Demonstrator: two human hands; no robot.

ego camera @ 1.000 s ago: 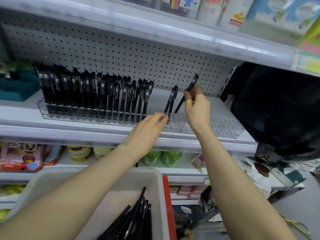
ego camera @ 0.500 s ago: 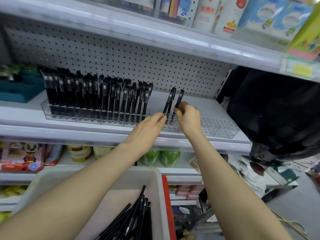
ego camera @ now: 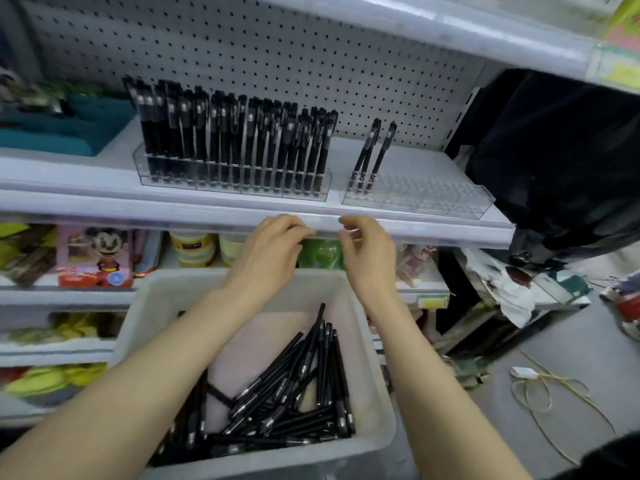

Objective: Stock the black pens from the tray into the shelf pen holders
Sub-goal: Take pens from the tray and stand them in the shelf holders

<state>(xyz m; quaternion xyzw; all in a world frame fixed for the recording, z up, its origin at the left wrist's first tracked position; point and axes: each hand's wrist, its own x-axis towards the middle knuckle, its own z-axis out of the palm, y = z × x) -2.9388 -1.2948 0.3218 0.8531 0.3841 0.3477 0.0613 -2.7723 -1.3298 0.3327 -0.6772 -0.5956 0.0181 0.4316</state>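
A white tray (ego camera: 367, 344) low in the middle holds several loose black pens (ego camera: 294, 386). On the shelf, the left clear pen holder (ego camera: 235, 181) is packed with upright black pens. The right clear holder (ego camera: 426, 199) has three pens (ego camera: 370, 154) leaning in its left end. My left hand (ego camera: 270, 251) and my right hand (ego camera: 367, 251) hang side by side in front of the shelf edge, above the tray's far rim. Their fingers are loosely curled and hold nothing.
The white shelf edge (ego camera: 138, 206) runs across at hand height, with a pegboard behind. A teal bin (ego camera: 69, 129) sits at far left. Packaged goods fill the lower shelves. A black fabric mass (ego camera: 561, 161) hangs at right. Cords lie on the grey floor (ego camera: 540, 393).
My right hand set its pen into the right holder beside the other two. Both hands then drew back and down from the holder to the shelf edge, and the view tilted down.
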